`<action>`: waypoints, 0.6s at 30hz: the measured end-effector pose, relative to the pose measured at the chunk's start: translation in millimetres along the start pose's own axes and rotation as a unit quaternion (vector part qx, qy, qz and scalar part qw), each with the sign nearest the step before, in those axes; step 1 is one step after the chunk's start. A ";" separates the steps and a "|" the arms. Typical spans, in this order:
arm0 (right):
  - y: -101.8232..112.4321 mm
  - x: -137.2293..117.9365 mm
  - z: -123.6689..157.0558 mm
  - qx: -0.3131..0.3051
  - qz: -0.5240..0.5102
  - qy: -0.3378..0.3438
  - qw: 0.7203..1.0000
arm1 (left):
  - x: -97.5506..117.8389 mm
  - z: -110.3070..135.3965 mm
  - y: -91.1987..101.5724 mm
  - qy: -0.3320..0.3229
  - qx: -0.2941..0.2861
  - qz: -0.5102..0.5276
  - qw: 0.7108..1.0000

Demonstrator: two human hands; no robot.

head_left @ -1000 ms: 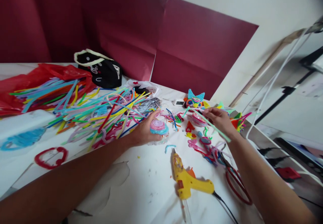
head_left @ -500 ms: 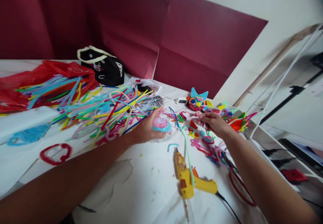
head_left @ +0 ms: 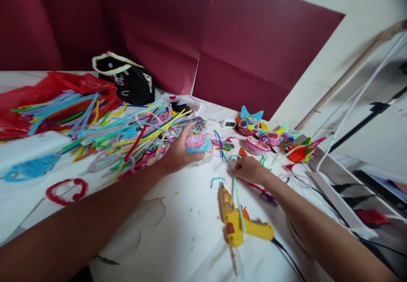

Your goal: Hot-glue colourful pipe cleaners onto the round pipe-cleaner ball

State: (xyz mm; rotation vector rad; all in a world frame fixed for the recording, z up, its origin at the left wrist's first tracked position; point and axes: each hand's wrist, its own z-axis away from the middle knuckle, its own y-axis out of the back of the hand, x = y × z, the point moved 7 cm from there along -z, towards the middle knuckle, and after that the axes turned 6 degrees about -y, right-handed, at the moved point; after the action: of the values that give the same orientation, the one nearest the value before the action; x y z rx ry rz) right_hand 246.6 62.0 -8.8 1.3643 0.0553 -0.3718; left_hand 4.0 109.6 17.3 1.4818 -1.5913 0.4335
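Note:
My left hand (head_left: pixel 181 152) is wrapped round a clear round tub (head_left: pixel 203 159) whose top is covered by a coil of pink and blue pipe cleaner (head_left: pixel 195 143). My right hand (head_left: pixel 249 169) is closed just right of it, knuckles up, low over the table. A mint-green pipe cleaner (head_left: pixel 237 197) runs from beside its fingertips down across a yellow glue gun (head_left: pixel 233 222). What the right fingers hold, if anything, is hidden. Ahead of the glue gun's nozzle lies a short blue piece of pipe cleaner (head_left: pixel 216 181).
A heap of coloured pipe cleaners (head_left: pixel 127 138) spreads left, partly in a red plastic bag (head_left: pixel 63 87). Behind stands a black bag (head_left: pixel 127 80). Finished figures, one with blue ears (head_left: pixel 251 123), sit at back right. A red pipe-cleaner loop (head_left: pixel 66 191) lies left.
My right hand has moved left and toward me from the back right, and the pale strip in its fingers no longer shows. My left hand with the tub has shifted slightly left.

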 end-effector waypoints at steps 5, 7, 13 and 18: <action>-12.3 -5.9 6.1 -0.040 0.041 -0.005 0.998 | -2.6 -1.9 6.0 0.037 0.017 -0.001 0.999; -13.1 -5.1 7.9 -0.047 0.031 -0.003 0.998 | -3.0 -2.3 7.2 0.034 0.024 -0.002 0.999; 20.5 -4.6 -12.8 -0.033 -0.066 -0.008 0.997 | -4.6 -1.9 4.0 0.027 0.016 0.005 0.999; 71.9 -20.9 -47.5 0.097 -0.148 0.032 0.984 | -7.7 -2.5 4.3 0.043 0.021 0.000 0.999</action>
State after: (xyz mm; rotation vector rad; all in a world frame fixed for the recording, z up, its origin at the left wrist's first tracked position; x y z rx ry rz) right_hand 256.3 123.7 54.2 1.5657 0.2841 -0.5948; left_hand 0.0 117.2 14.0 1.4747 -1.5226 0.5269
